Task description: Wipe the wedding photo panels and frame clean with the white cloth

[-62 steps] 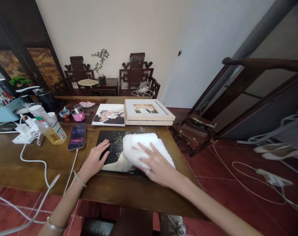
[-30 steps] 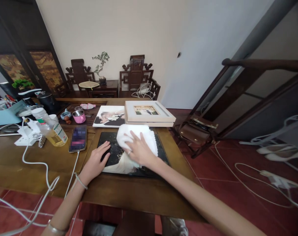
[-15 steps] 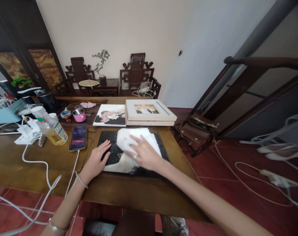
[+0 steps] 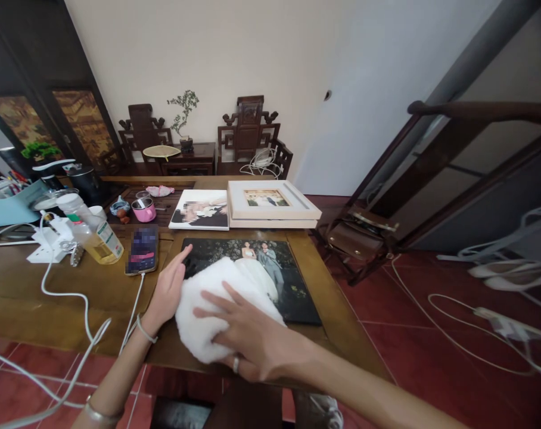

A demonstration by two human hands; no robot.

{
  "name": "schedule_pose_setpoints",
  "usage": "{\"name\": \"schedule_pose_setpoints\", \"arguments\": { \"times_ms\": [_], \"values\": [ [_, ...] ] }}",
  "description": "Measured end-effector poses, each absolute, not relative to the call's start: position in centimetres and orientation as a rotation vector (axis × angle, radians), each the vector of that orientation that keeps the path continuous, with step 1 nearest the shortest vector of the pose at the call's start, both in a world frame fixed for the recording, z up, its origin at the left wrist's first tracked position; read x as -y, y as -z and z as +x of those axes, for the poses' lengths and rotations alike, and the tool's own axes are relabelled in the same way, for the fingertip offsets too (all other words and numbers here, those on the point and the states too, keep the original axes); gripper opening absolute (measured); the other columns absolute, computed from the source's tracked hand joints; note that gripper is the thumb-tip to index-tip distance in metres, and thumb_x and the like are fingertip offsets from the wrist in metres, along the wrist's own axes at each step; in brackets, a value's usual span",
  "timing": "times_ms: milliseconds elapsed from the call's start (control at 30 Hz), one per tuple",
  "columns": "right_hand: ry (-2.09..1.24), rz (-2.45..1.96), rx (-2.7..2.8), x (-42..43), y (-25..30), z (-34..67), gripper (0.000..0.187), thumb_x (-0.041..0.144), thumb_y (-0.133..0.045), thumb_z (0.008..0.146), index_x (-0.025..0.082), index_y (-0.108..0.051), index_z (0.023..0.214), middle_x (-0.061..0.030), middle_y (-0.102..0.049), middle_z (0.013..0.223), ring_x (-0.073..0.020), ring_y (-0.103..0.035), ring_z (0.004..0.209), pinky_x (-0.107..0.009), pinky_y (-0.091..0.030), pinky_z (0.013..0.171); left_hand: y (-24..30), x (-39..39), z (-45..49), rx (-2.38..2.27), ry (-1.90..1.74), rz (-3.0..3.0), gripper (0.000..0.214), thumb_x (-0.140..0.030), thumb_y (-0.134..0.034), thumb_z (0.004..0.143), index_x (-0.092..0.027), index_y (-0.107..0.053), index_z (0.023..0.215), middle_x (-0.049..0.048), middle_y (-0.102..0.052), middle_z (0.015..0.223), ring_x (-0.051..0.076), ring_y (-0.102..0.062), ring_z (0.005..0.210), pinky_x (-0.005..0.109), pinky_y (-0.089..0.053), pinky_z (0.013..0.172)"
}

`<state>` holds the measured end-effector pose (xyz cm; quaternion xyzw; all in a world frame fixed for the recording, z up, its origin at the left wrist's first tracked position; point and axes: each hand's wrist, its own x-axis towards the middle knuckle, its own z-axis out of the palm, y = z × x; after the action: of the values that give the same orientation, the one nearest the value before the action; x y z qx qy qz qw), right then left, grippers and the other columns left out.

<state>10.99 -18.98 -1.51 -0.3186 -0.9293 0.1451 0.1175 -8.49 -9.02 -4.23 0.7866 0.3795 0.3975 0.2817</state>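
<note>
A dark photo panel [image 4: 297, 292] lies flat on the wooden table, showing a couple in wedding clothes. A fluffy white cloth [image 4: 199, 316] covers its lower left part and hangs past its near edge. My right hand [image 4: 248, 333] presses down on the cloth and holds it, fingers spread over it; a ring shows on one finger. At the panel's left edge, my left hand [image 4: 167, 289] stands on its side, fingers stretched out, touching the edge with nothing in it.
Behind the panel are stacked pale picture frames [image 4: 274, 208] and a white-edged photo print [image 4: 199, 210]. To the left lie a charging phone [image 4: 142, 250], a bottle of yellow liquid [image 4: 103, 241], a pink cup [image 4: 144, 210] and a power strip [image 4: 51, 241]. A dark chair [image 4: 364, 232] stands right.
My right hand has drawn the cloth toward me and to the left, uncovering the couple in the picture. My left hand has shifted left and turned onto its side at the panel's edge.
</note>
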Motion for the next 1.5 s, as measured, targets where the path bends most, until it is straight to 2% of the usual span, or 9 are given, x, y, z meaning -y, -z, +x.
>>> {"name": "schedule_pose_setpoints", "arguments": {
  "times_ms": [167, 333, 467, 700, 833, 1067, 1200, 1333, 1500],
  "values": [
    [-0.414, -1.189, 2.487, 19.8, 1.6, 14.0, 0.025, 0.027, -0.047, 0.088, 0.021, -0.066, 0.103, -0.0074, -0.055, 0.131, -0.0230, -0.032, 0.134, -0.047, -0.013, 0.114, 5.4, 8.8, -8.2, -1.028, -0.886, 2.379, 0.042, -0.032, -0.036, 0.095, -0.016, -0.049, 0.131, 0.0090, -0.047, 0.139, 0.021, -0.040, 0.131, 0.042, -0.031, 0.110],
    [-0.263, -1.549, 2.182, 15.6, 2.6, 16.4, 0.035, 0.033, -0.034, 0.095, 0.017, -0.064, 0.104, -0.0124, -0.052, 0.134, -0.0260, -0.034, 0.133, -0.052, -0.018, 0.111, 6.0, 8.5, -8.1, -1.024, -0.802, 2.528, 0.035, -0.025, -0.041, 0.093, -0.018, -0.056, 0.124, 0.0099, -0.054, 0.132, 0.023, -0.046, 0.127, 0.046, -0.039, 0.104],
    [-0.326, -1.574, 2.077, 10.8, 2.4, 14.4, 0.040, 0.037, -0.030, 0.096, 0.018, -0.058, 0.118, -0.0093, -0.052, 0.134, -0.0277, -0.037, 0.130, -0.054, -0.017, 0.110, 6.0, 8.4, -8.1, -0.994, -0.834, 2.560, 0.034, -0.023, -0.043, 0.092, -0.018, -0.058, 0.122, 0.0098, -0.056, 0.130, 0.023, -0.048, 0.125, 0.045, -0.041, 0.102],
    [-0.445, -1.441, 2.142, 7.1, 1.7, 9.9, 0.045, 0.045, -0.027, 0.097, 0.024, -0.051, 0.129, -0.0004, -0.047, 0.139, -0.0201, -0.040, 0.130, -0.040, -0.018, 0.112, 6.2, 8.2, -8.3, -0.978, -0.857, 2.592, 0.034, -0.022, -0.045, 0.090, -0.018, -0.059, 0.121, 0.0092, -0.060, 0.126, 0.023, -0.051, 0.122, 0.045, -0.042, 0.102],
    [-0.480, -1.539, 2.093, 8.8, 2.1, 13.1, 0.049, 0.050, -0.028, 0.095, 0.023, -0.054, 0.127, -0.0018, -0.047, 0.139, -0.0228, -0.036, 0.132, -0.039, -0.024, 0.111, 6.2, 8.2, -8.3, -0.970, -0.863, 2.567, 0.034, -0.022, -0.045, 0.091, -0.017, -0.058, 0.121, 0.0096, -0.057, 0.129, 0.023, -0.049, 0.124, 0.044, -0.041, 0.104],
    [-0.394, -1.865, 1.859, 12.7, 3.8, 22.2, 0.054, 0.048, -0.027, 0.094, 0.013, -0.054, 0.125, -0.0148, -0.049, 0.135, -0.0345, -0.032, 0.133, -0.055, -0.029, 0.105, 6.3, 8.3, -8.2, -0.969, -0.875, 2.547, 0.034, -0.022, -0.044, 0.091, -0.016, -0.057, 0.122, 0.0101, -0.056, 0.130, 0.022, -0.048, 0.125, 0.044, -0.040, 0.105],
    [-0.299, -1.816, 2.001, 16.9, 4.2, 21.9, 0.041, 0.042, -0.033, 0.093, 0.017, -0.065, 0.102, -0.0111, -0.046, 0.139, -0.0329, -0.025, 0.136, -0.056, -0.026, 0.107, 6.3, 8.2, -8.2, -0.974, -0.882, 2.543, 0.034, -0.022, -0.044, 0.091, -0.017, -0.057, 0.122, 0.0097, -0.056, 0.130, 0.022, -0.048, 0.125, 0.044, -0.040, 0.105],
    [-0.351, -1.594, 2.241, 22.3, 2.7, 18.5, 0.034, 0.036, -0.039, 0.092, 0.019, -0.066, 0.080, -0.0084, -0.038, 0.145, -0.0297, -0.024, 0.137, -0.052, -0.023, 0.111, 6.3, 8.2, -8.2, -0.972, -0.898, 2.545, 0.034, -0.022, -0.044, 0.091, -0.016, -0.058, 0.121, 0.0101, -0.057, 0.129, 0.022, -0.049, 0.125, 0.044, -0.040, 0.105],
    [-0.741, -1.491, 2.266, 23.8, 0.8, 17.4, 0.043, 0.048, -0.037, 0.092, 0.020, -0.066, 0.108, -0.0079, -0.046, 0.139, -0.0285, -0.027, 0.136, -0.049, -0.025, 0.110, 6.3, 8.1, -8.3, -0.968, -0.880, 2.553, 0.034, -0.022, -0.045, 0.091, -0.015, -0.058, 0.121, 0.0103, -0.057, 0.130, 0.022, -0.048, 0.125, 0.043, -0.039, 0.106]
  ]
}}
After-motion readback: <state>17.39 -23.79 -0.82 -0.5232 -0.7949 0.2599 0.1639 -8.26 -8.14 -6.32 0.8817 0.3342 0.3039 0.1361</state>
